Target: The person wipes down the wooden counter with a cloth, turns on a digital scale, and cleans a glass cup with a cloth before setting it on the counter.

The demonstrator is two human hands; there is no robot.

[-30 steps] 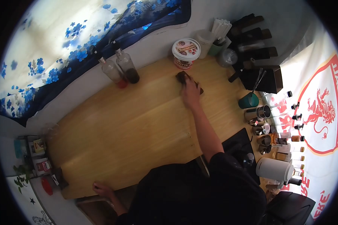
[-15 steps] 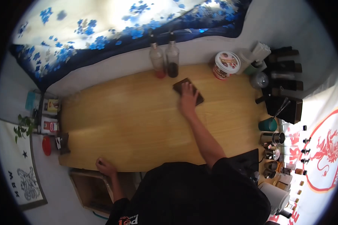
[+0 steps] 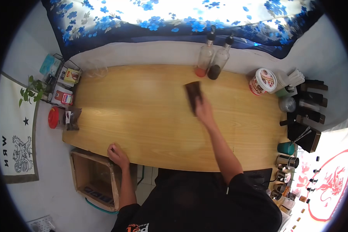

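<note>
Dark brown cloth (image 3: 192, 92), roughly rectangular, motion-blurred, slightly tilted, at the wooden tabletop's (image 3: 143, 108) middle

black short-sleeved tee (image 3: 197, 205), orange and white lettering (image 3: 138, 227) down around 7 o'clock, sleeves (image 3: 249, 189) plain black

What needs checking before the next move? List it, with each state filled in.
1. Right hand on the dark brown pad: ok.
2. Pad flat on the table: cannot tell, it is blurred.
3. Left hand away from the pad: ok, it is at the front edge.
4. Both bottles upright: ok, side by side at the back edge.
5. Lid on the white tub: ok.
6. Cardboard box closed: not ok, it is open beside the left forearm.
</note>
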